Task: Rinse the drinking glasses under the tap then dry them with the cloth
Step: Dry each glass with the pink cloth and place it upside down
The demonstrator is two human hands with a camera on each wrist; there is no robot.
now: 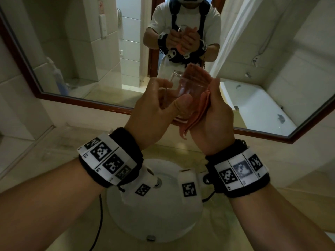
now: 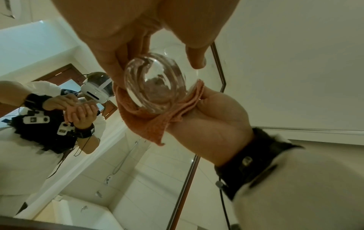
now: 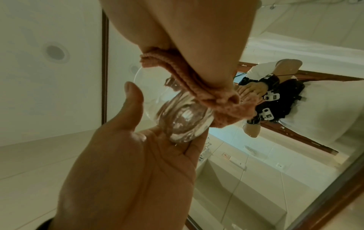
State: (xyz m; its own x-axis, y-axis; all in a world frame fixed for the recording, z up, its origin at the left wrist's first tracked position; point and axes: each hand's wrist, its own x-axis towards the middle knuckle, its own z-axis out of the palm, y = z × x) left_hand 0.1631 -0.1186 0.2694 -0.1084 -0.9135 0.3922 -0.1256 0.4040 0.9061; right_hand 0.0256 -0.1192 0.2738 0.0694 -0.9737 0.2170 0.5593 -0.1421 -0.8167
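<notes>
A clear drinking glass (image 1: pixel 188 87) is held up in front of the mirror, tilted with its mouth away from me. My left hand (image 1: pixel 170 95) grips it, thumb on the near wall and fingers curled round the far side. In the right wrist view the glass (image 3: pixel 183 118) has its thick base on my left hand's fingers (image 3: pixel 189 147). My right hand (image 1: pixel 206 82) holds a folded pink cloth (image 1: pixel 199 111) and presses it against the right side of the glass. The left wrist view shows the cloth (image 2: pixel 145 118) wrapped under the glass (image 2: pixel 155 82).
A white round sink basin (image 1: pixel 154 220) lies below my wrists, set in a beige countertop (image 1: pixel 54 153). The tap is hidden behind my wrist cameras. A brown-framed mirror (image 1: pixel 81 104) stands just beyond the hands and reflects me, a bathtub and tiled walls.
</notes>
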